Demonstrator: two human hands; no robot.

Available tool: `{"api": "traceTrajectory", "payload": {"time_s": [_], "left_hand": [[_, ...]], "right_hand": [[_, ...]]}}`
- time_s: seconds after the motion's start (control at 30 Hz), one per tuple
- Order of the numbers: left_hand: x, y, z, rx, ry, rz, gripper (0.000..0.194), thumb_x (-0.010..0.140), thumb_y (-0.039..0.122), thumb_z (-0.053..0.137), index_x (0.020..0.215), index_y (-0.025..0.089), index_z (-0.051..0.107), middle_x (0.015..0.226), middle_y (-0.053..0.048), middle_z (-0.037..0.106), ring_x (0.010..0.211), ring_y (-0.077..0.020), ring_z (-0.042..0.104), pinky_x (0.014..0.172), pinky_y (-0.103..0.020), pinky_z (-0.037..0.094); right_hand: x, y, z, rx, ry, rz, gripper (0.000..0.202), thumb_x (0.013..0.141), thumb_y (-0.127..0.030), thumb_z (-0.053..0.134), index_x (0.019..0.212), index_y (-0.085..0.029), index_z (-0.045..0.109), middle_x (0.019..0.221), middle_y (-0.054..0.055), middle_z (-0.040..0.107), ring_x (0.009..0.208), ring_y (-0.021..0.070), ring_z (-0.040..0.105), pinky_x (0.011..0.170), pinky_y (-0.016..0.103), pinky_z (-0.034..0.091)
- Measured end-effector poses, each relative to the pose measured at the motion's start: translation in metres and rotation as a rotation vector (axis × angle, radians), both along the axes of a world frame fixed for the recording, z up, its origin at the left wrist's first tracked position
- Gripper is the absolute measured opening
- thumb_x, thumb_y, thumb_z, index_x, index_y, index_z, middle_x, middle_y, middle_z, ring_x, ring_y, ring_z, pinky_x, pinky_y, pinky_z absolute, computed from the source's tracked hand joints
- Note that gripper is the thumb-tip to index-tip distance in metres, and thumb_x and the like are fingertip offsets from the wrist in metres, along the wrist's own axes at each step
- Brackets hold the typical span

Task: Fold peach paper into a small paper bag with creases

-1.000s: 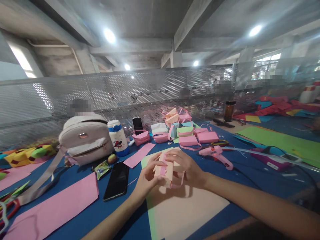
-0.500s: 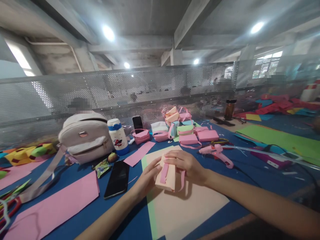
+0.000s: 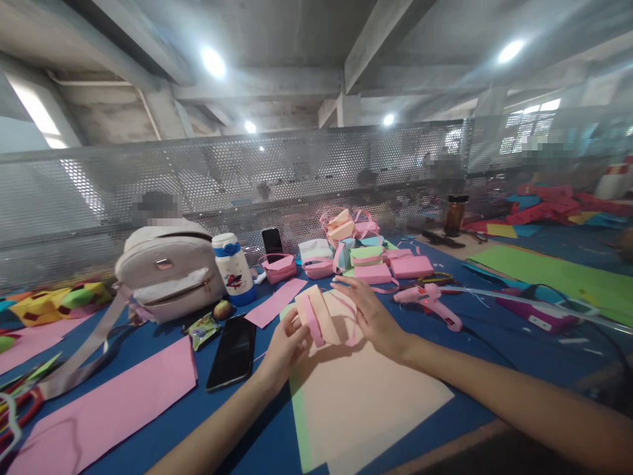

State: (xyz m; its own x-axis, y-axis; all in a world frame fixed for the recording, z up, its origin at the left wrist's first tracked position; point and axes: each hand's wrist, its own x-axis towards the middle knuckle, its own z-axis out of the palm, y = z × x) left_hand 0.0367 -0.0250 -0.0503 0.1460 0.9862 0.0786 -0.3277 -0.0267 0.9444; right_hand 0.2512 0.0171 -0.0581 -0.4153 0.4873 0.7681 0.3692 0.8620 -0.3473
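Boxy peach paper bag, flat pink strip

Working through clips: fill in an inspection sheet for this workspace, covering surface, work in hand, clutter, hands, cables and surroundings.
Surface: blue tabletop; peach sheet overlapping a green one.
Work in hand: peach paper box with a pink strip.
Clutter: backpack, bottle, flat phone, snack packet, pink glue gun.
Hands: left hand holds the box's side; right hand spread beside it, contact unclear.
Cables: dark cord trailing from the glue gun.
Surroundings: perforated screen behind; ceiling lights on.
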Motion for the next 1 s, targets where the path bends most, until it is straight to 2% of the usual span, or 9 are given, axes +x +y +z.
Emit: {"api": "traceTrajectory", "payload": {"time_s": [0.07,0.13,0.2,0.27,0.4,0.57,0.83,1.0], "left_hand": [[-0.001,0.001,-0.001,-0.007,-0.014,0.061,0.049,0.062,0.031,0.089,0.104,0.021,0.064,0.064,0.008,0.059,0.050,-0.0032,0.049,0.049,-0.011,0.036],[-0.001,0.002,-0.002,-0.014,-0.023,0.094,0.049,0.062,0.030,0.088,0.102,0.020,0.062,0.062,0.009,0.057,0.049,-0.0027,0.047,0.050,-0.011,0.036],[0.000,0.001,-0.001,-0.020,-0.030,0.105,0.051,0.061,0.031,0.088,0.103,0.020,0.061,0.061,0.010,0.056,0.049,-0.0032,0.048,0.050,-0.012,0.037],[0.003,-0.002,-0.001,-0.024,-0.032,0.102,0.057,0.060,0.031,0.089,0.108,0.020,0.060,0.062,0.009,0.058,0.051,-0.0046,0.051,0.052,-0.013,0.040],[0.006,-0.007,0.001,-0.030,-0.025,0.071,0.063,0.061,0.031,0.090,0.116,0.022,0.059,0.077,0.003,0.068,0.066,-0.0097,0.064,0.063,-0.017,0.050],[0.006,-0.010,0.000,-0.011,-0.006,-0.026,0.057,0.070,0.036,0.087,0.119,0.020,0.063,0.103,-0.007,0.074,0.092,-0.0190,0.072,0.081,-0.025,0.055],[0.005,-0.009,0.000,0.053,-0.004,-0.150,0.051,0.076,0.033,0.083,0.123,0.022,0.064,0.124,-0.010,0.069,0.119,-0.0266,0.063,0.100,-0.032,0.050],[0.005,-0.009,-0.001,0.073,0.018,-0.147,0.054,0.078,0.032,0.082,0.127,0.024,0.062,0.132,-0.010,0.064,0.125,-0.0293,0.058,0.103,-0.037,0.048]], "right_hand": [[-0.001,-0.003,0.002,-0.067,0.095,0.031,0.076,0.078,0.007,0.030,0.142,-0.031,0.046,0.144,0.006,0.046,0.138,0.0204,0.038,0.117,0.049,0.029],[-0.003,-0.008,0.004,-0.109,0.148,0.061,0.061,0.085,0.002,0.033,0.132,-0.030,0.055,0.139,0.007,0.049,0.135,0.0212,0.042,0.115,0.047,0.032],[-0.004,-0.014,0.006,-0.151,0.147,0.085,0.042,0.094,-0.009,0.039,0.124,-0.029,0.061,0.137,0.007,0.051,0.133,0.0222,0.044,0.113,0.045,0.035],[-0.006,-0.018,0.005,-0.208,0.119,0.105,0.031,0.098,-0.023,0.047,0.126,-0.030,0.060,0.139,0.007,0.050,0.134,0.0232,0.044,0.113,0.044,0.035],[-0.009,-0.022,0.003,-0.318,0.065,0.153,0.044,0.097,-0.041,0.055,0.139,-0.029,0.051,0.147,0.008,0.046,0.141,0.0253,0.036,0.116,0.045,0.031],[-0.011,-0.027,0.006,-0.417,0.032,0.162,0.058,0.093,-0.047,0.061,0.144,-0.025,0.047,0.151,0.011,0.043,0.145,0.0272,0.030,0.116,0.045,0.032],[-0.012,-0.027,0.007,-0.425,0.085,0.212,0.062,0.092,-0.047,0.062,0.147,-0.024,0.044,0.150,0.014,0.044,0.138,0.0290,0.041,0.113,0.046,0.037],[-0.012,-0.027,0.003,-0.436,0.093,0.198,0.069,0.088,-0.046,0.067,0.148,-0.021,0.041,0.153,0.015,0.041,0.142,0.0300,0.037,0.115,0.047,0.034]]}}
